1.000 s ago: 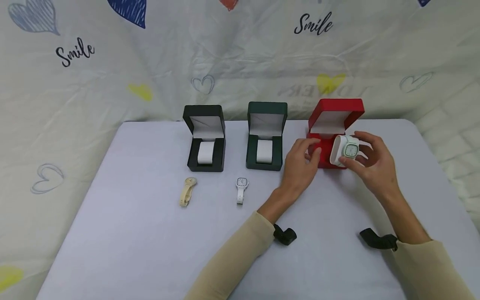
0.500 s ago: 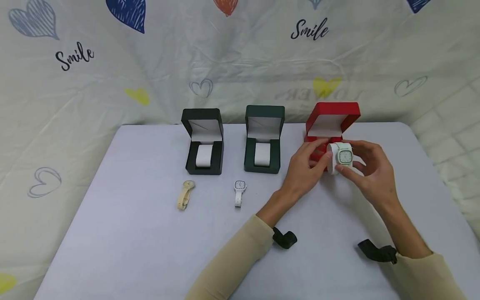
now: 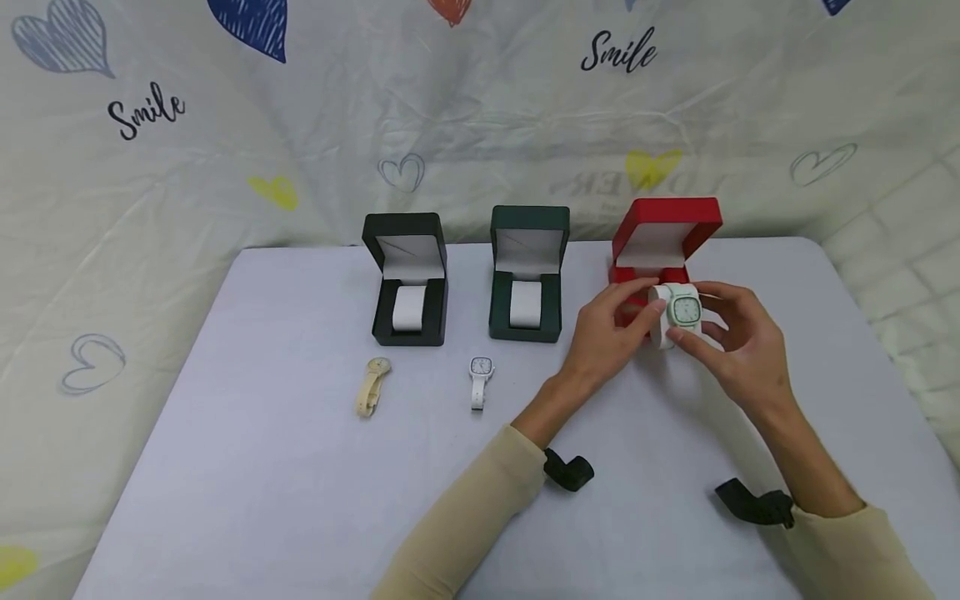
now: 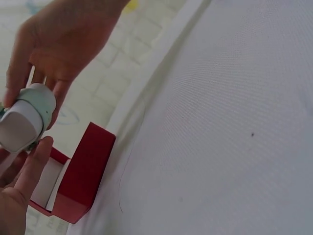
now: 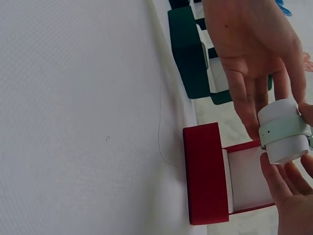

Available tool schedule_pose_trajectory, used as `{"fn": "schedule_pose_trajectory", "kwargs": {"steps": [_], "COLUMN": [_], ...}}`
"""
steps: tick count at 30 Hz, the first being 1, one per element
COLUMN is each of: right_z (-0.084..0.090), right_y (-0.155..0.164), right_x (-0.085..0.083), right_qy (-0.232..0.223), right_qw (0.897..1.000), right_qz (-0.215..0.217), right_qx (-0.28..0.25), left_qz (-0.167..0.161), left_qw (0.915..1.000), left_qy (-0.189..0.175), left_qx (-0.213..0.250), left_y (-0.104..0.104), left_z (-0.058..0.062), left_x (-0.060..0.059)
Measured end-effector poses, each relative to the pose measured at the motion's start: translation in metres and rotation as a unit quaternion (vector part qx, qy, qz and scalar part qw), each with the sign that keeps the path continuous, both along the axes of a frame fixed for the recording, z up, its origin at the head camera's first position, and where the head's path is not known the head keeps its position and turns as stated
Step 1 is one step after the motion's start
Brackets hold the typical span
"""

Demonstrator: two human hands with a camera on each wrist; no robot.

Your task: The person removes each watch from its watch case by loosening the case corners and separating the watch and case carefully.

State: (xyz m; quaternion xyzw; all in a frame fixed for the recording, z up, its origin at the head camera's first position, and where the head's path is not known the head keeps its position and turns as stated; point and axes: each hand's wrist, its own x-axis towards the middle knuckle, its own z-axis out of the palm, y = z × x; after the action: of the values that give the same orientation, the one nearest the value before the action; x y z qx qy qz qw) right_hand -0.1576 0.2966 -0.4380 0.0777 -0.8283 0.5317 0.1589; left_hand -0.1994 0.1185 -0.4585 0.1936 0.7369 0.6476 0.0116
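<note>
In the head view a pale green square-faced watch (image 3: 686, 310) is wrapped round a white watch cushion (image 3: 660, 318). My right hand (image 3: 742, 346) holds the cushion from the right, its thumb low by the watch case and its fingers behind. My left hand (image 3: 609, 329) pinches the cushion's left end between thumb and fingers. Both hands hold it in front of the open red watch box (image 3: 667, 221), whose base they partly hide. The right wrist view shows the pale strap (image 5: 283, 128) lying round the cushion's middle.
Left of the red box stand an open dark green watch box (image 3: 526, 304) and an open black watch box (image 3: 408, 308), each with a white cushion inside. Before them lie a white watch (image 3: 480, 379) and a beige watch (image 3: 371, 387) on the white table (image 3: 300, 500).
The right hand has brought the cushion and watch leftward to the left hand, which has moved slightly right and now touches the cushion. The other watches and boxes stay put.
</note>
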Motion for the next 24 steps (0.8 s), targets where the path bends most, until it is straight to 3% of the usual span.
{"fn": "schedule_pose_trajectory", "kwargs": {"steps": [10, 19, 24], "right_z": [-0.0016, -0.0092, -0.0095], "right_y": [-0.0003, 0.0012, -0.0005], "right_x": [0.0014, 0.0018, 0.0039], "right_qy": [-0.009, -0.009, -0.010], "right_qw": [1.000, 0.997, 0.998], "right_qz": [0.023, 0.027, 0.032], "right_qx": [0.003, 0.066, 0.056], "left_qz": [0.010, 0.000, 0.000], "left_qw": [0.9982, 0.9981, 0.9983], "left_qy": [-0.049, -0.038, -0.040], "left_qx": [0.032, 0.049, 0.042], "left_y": [-0.0015, -0.0032, -0.0047], "left_z": [0.0013, 0.0015, 0.0016], "left_x": [-0.0006, -0.0021, -0.0017]}}
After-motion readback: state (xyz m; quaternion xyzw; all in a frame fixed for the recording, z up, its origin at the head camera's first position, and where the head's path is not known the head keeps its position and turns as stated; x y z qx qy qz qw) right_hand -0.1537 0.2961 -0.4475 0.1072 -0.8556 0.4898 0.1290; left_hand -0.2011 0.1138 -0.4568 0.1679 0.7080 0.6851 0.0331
